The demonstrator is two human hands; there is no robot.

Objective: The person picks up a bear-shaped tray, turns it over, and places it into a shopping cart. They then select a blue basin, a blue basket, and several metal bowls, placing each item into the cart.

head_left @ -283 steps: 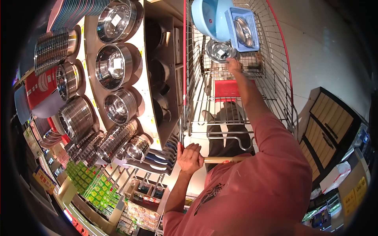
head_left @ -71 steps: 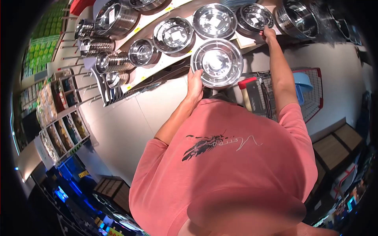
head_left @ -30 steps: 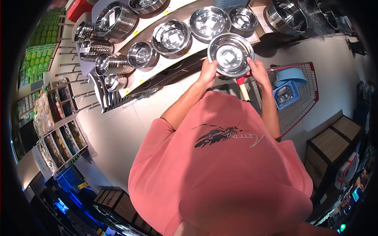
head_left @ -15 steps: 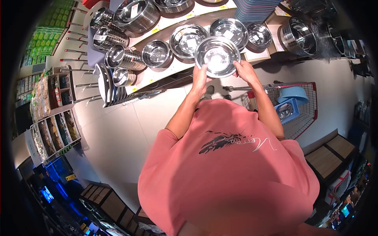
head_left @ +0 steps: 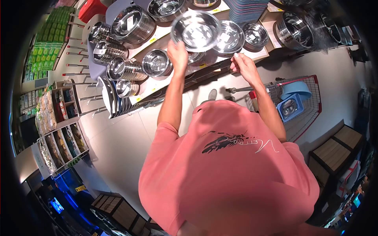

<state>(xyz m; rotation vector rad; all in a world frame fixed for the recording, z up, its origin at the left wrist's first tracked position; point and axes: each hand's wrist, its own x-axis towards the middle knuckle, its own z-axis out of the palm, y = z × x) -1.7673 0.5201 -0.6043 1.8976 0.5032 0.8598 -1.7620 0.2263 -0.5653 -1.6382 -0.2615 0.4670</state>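
Observation:
A shiny stainless steel bowl (head_left: 196, 31), blurred by motion, is held up by its near left rim in my left hand (head_left: 178, 56). It hangs over the shelf and partly hides another steel bowl (head_left: 195, 58) beneath it. Right of it, my right hand (head_left: 244, 65) is apart from the held bowl, with loosely bent fingers and nothing visible in them. That hand is just in front of the shelf edge, close below a labelled steel bowl (head_left: 228, 37). Left of my left hand, another steel bowl (head_left: 156, 63) sits on the shelf.
Stacks of steel bowls (head_left: 124, 70) line the shelf's left end, near a large steel basin (head_left: 132, 24). Blue trays (head_left: 246, 10) are piled at the back. A shopping cart (head_left: 315, 106) at my right holds a blue basin (head_left: 296, 91) and a blue tub (head_left: 290, 107).
The held bowl has moved up and left with my left hand. My right hand has let go of its rim and stays behind on the right.

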